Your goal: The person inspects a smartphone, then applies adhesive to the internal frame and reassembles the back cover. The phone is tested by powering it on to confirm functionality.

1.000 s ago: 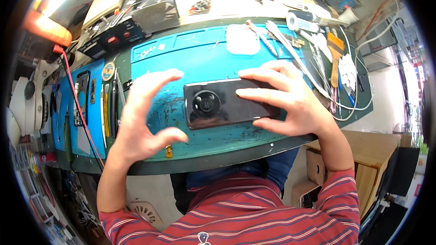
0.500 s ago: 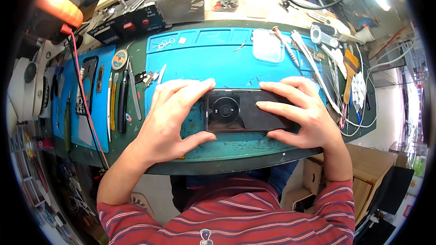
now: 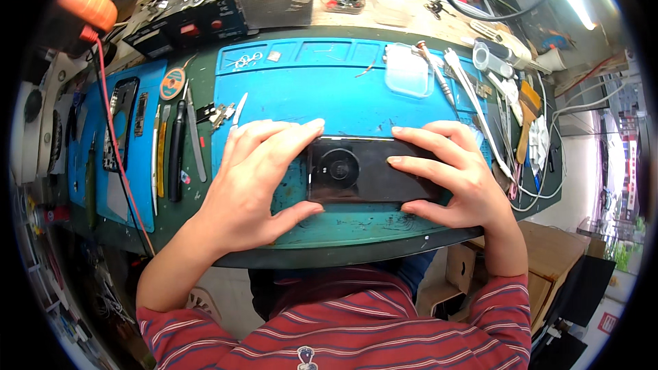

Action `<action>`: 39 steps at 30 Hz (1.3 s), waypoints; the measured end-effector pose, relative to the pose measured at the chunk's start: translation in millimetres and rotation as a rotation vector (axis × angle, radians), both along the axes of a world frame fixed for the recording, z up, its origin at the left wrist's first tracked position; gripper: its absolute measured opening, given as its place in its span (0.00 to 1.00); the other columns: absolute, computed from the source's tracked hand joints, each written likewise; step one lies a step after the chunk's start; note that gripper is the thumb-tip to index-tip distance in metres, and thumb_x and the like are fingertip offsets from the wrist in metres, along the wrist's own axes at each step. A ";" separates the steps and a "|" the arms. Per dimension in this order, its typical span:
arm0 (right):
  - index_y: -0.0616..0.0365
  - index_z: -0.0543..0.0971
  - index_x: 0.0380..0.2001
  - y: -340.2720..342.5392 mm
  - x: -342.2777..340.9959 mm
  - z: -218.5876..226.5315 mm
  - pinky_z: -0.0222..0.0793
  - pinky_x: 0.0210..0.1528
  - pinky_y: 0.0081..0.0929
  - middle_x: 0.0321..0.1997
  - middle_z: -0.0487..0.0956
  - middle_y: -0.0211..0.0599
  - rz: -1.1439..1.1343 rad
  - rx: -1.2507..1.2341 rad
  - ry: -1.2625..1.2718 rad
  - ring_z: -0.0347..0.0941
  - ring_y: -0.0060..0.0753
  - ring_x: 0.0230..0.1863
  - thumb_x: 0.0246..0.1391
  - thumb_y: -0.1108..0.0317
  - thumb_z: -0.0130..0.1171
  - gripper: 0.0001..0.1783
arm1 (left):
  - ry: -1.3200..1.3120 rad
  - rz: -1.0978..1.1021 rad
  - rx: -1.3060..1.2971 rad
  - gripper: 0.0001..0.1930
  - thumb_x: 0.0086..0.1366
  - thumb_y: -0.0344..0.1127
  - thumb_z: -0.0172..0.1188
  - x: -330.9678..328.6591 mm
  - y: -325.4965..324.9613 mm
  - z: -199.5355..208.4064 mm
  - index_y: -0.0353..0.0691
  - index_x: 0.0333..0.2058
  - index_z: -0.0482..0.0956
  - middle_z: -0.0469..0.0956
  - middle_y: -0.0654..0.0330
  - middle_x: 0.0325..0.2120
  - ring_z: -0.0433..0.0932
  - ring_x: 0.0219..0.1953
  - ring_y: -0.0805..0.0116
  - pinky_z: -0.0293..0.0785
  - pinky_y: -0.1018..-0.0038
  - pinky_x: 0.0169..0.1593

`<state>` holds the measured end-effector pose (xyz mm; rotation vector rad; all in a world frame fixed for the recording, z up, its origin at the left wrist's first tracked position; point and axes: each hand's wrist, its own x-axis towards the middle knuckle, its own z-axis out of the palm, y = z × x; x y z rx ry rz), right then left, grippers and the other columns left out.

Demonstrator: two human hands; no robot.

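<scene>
A black smartphone (image 3: 384, 177) lies back up on the blue work mat (image 3: 312, 99), its round camera ring toward the left end. My left hand (image 3: 250, 181) spans that left end, with fingertips by the far corner and thumb by the near corner. At the phone's other end, my right hand (image 3: 456, 171) grips it. Its thumb presses the near edge, one finger rests on the back cover, and another is at the far edge. The palm side of the right hand hides the phone's right end.
Left of the mat are tweezers (image 3: 196, 140), a black-handled tool (image 3: 177, 151), a solder wick spool (image 3: 173, 83) and an opened phone frame (image 3: 120, 123). A clear plastic box (image 3: 408, 72) and a screwdriver (image 3: 436, 72) lie at the back right. A brush (image 3: 529, 113) sits among cables at the right.
The view has shifted slightly, and a clear bottle now shows at the back. Both hands keep nearly the same places around the phone; reflections on its back have changed.
</scene>
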<state>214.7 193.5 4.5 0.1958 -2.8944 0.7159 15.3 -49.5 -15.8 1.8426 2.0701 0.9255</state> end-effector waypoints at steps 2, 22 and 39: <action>0.50 0.81 0.51 1.7 -1.4 -0.9 0.66 0.57 0.42 0.62 0.75 0.37 0.018 -0.005 0.002 0.70 0.46 0.55 0.35 0.62 0.75 0.33 | 0.015 0.001 -0.003 0.49 0.42 0.34 0.78 0.5 -0.8 1.1 0.38 0.64 0.63 0.75 0.58 0.57 0.68 0.58 0.54 0.59 0.60 0.64; 0.52 0.81 0.51 1.5 -2.3 -2.9 0.65 0.58 0.42 0.62 0.75 0.39 0.020 -0.004 -0.005 0.70 0.48 0.56 0.37 0.61 0.75 0.33 | -0.005 -0.012 0.020 0.50 0.43 0.34 0.78 -1.0 0.0 -0.1 0.37 0.65 0.62 0.75 0.57 0.57 0.68 0.57 0.54 0.61 0.60 0.63; 0.51 0.81 0.51 1.2 -4.0 -2.7 0.66 0.58 0.42 0.62 0.75 0.37 0.007 -0.012 -0.033 0.69 0.48 0.56 0.38 0.59 0.75 0.32 | 0.000 0.003 -0.012 0.48 0.43 0.36 0.77 -2.2 -1.3 -2.0 0.38 0.64 0.63 0.74 0.58 0.57 0.69 0.58 0.54 0.60 0.59 0.63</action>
